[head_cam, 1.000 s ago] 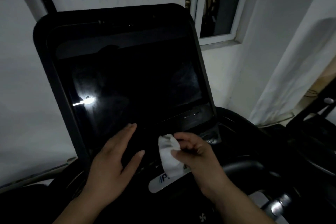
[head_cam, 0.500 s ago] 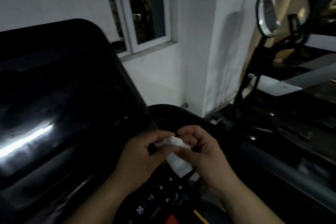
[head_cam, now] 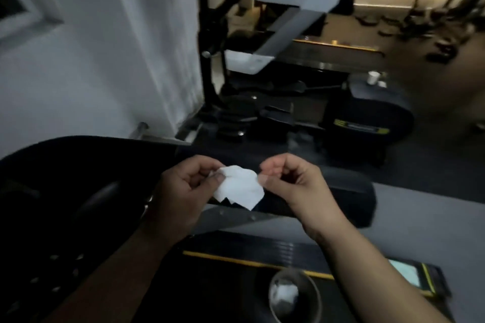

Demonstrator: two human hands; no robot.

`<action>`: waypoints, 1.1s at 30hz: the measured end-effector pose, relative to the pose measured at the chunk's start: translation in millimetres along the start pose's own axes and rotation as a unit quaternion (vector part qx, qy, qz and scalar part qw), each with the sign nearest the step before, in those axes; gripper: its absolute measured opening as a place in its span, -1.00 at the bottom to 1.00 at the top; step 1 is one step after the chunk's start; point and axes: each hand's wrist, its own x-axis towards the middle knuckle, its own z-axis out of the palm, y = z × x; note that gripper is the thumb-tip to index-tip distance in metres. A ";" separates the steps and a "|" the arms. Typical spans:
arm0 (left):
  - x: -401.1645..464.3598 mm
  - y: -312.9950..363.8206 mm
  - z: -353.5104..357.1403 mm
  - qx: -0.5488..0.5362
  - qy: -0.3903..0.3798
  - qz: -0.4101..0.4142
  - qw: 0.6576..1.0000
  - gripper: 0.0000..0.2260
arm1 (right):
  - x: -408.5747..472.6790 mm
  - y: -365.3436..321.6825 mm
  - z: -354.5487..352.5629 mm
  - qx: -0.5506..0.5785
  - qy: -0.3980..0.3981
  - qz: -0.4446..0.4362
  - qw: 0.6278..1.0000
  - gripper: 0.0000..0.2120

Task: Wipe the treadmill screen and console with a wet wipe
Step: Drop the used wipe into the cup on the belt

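Note:
A small folded white wet wipe [head_cam: 240,187] hangs between both hands above the treadmill's right side. My left hand [head_cam: 183,191] pinches its left edge with thumb and fingers. My right hand [head_cam: 294,186] pinches its right edge, fingers curled. The black treadmill console [head_cam: 65,173] fills the lower left, its rounded edge running under my hands. The screen itself is out of view.
A black padded handrail [head_cam: 341,199] runs right behind the wipe. Below right sits a round cup holder with a crumpled white wipe [head_cam: 283,294] and a phone-like lit device [head_cam: 409,274]. Another exercise machine [head_cam: 288,65] stands by the white wall.
My view swung right, away from the screen. My left hand left the screen and joined the right on the wipe; both hands now hold it spread out wider.

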 end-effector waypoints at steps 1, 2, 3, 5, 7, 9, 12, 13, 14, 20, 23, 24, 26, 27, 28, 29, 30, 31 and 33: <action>0.7 0.0 12.1 0.008 -0.018 0.003 1.000 -0.83 | -5.0 1.0 -18.0 -0.003 0.033 0.003 0.999 -0.83; 1.3 -0.9 22.5 0.015 -0.034 0.007 0.999 -0.82 | -9.7 2.2 -34.4 -0.009 0.062 0.005 0.998 -0.83; 1.3 -3.7 31.3 0.029 -0.050 0.009 0.998 -0.81 | -14.7 4.3 -49.3 -0.017 0.089 0.005 0.996 -0.83; -1.3 -16.1 46.3 0.066 -0.091 0.012 0.994 -0.81 | -28.5 13.4 -76.1 -0.038 0.143 0.003 0.989 -0.84; -5.4 -32.0 57.4 0.096 -0.139 0.008 0.986 -0.79 | -48.2 26.5 -100.1 -0.054 0.206 0.012 0.977 -0.88; -13.7 -50.6 66.9 0.116 -0.176 -0.009 0.978 -0.79 | -71.4 37.8 -119.9 -0.067 0.262 0.041 0.962 -0.94; -28.0 -74.8 81.3 0.120 -0.204 -0.011 0.971 -0.75 | -101.7 49.0 -147.2 -0.073 0.313 0.081 0.943 -0.98; -31.6 -80.4 85.9 0.122 -0.209 -0.008 0.970 -0.72 | -106.9 50.0 -154.7 -0.070 0.323 0.082 0.940 -0.96; -35.3 -83.6 90.9 0.125 -0.214 -0.013 0.969 -0.69 | -108.9 49.7 -161.3 -0.069 0.329 0.080 0.939 -0.95; -48.9 -99.1 134.6 0.179 -0.189 -0.014 0.965 -0.73 | -82.3 35.0 -196.7 -0.062 0.274 0.049 0.959 -0.90; -55.9 -98.6 164.7 0.202 -0.151 -0.044 0.967 -0.81 | -61.9 31.1 -221.8 -0.062 0.216 0.037 0.974 -0.88; -59.2 -96.2 175.1 0.207 -0.131 -0.052 0.968 -0.82 | -55.9 31.8 -230.7 -0.068 0.190 0.033 0.979 -0.88; -68.2 -87.4 197.9 0.202 -0.084 -0.072 0.973 -0.83 | -45.6 33.3 -246.3 -0.076 0.126 0.032 0.989 -0.87; -74.0 -83.0 209.3 0.198 -0.060 -0.080 0.975 -0.85 | -41.4 35.4 -252.3 -0.085 0.090 0.033 0.992 -0.86; -80.7 -79.0 220.0 0.197 -0.039 -0.086 0.976 -0.83 | -38.3 37.5 -257.1 -0.102 0.055 0.031 0.993 -0.85; -87.9 -75.2 229.5 0.199 -0.019 -0.097 0.975 -0.79 | -35.9 39.4 -260.7 -0.126 0.023 0.028 0.991 -0.84; -94.5 -72.7 237.5 0.196 0.003 -0.110 0.975 -0.77 | -33.7 40.9 -263.0 -0.148 -0.009 0.022 0.989 -0.84; -101.4 -70.0 244.3 0.191 0.023 -0.124 0.973 -0.79 | -32.3 42.2 -265.1 -0.165 -0.038 0.015 0.985 -0.83; -116.5 -60.6 254.4 0.186 0.048 -0.154 0.969 -0.80 | -30.8 40.9 -265.5 -0.188 -0.087 0.011 0.978 -0.81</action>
